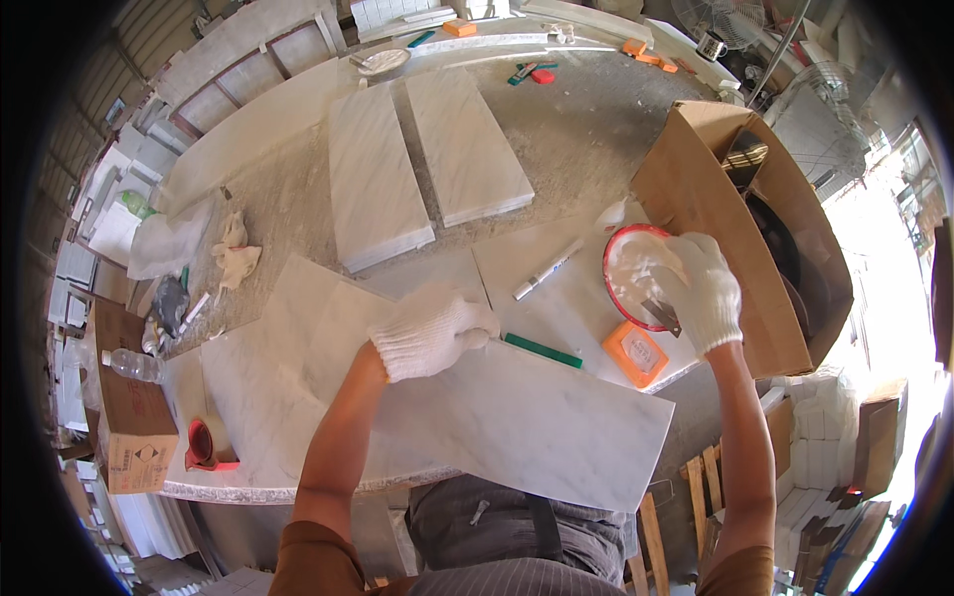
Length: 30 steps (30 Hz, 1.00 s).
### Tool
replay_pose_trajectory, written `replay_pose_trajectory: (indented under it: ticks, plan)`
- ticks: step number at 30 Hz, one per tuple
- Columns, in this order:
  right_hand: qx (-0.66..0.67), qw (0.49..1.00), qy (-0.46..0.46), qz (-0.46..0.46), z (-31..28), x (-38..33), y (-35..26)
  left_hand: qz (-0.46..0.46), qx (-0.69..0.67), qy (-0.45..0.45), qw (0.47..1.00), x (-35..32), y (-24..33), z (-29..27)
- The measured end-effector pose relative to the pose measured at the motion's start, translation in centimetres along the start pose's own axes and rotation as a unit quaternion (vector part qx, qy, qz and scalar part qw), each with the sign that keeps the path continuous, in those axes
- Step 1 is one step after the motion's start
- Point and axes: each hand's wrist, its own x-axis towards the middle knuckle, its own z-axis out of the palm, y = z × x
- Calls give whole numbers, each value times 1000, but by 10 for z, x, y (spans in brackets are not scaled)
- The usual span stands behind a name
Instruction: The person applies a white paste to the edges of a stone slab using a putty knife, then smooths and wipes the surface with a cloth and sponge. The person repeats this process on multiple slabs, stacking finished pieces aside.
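Observation:
My left hand [429, 333], in a white knit glove, has its fingers curled at the far edge of a grey-veined marble slab [556, 422], which juts past the table edge near my body. My right hand [708, 296], gloved alike, is closed on a putty knife [663, 317], its metal blade showing below the fingers. Under that hand sits a red-rimmed bowl [628, 260] of white paste. An orange square block [636, 354] lies just in front of the bowl. A green strip-shaped tool [543, 350] rests by the slab's far edge, and a white marker [549, 269] lies beyond it.
Two long marble slabs [376, 174] lie farther back on the dusty table. An open cardboard box [686, 169] stands right of the bowl. At the left are a tape roll dispenser [204, 444], a plastic bottle [132, 365] on a carton [136, 422], and crumpled gloves [236, 256].

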Motion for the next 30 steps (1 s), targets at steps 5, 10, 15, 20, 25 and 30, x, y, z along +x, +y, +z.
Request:
replay_pose_trajectory:
  ticks: [5,10,15,20,25,30]
  plan:
    - [-22,999,-43,15,30,52,7,-2,2,-9,1000,2,2,-2]
    - [-68,991,-113,35,56,91,0,75,24,34,996,3,-4,3]
    - [-102,975,-186,61,70,116,-11,102,53,38,993,-1,-13,6]
    - [-75,978,-174,83,105,132,22,110,68,41,991,2,-11,6]
    - [-90,985,-134,56,96,127,0,101,73,25,992,0,-16,5]
    - [193,975,-49,94,59,96,-32,74,38,34,996,-1,-9,4]
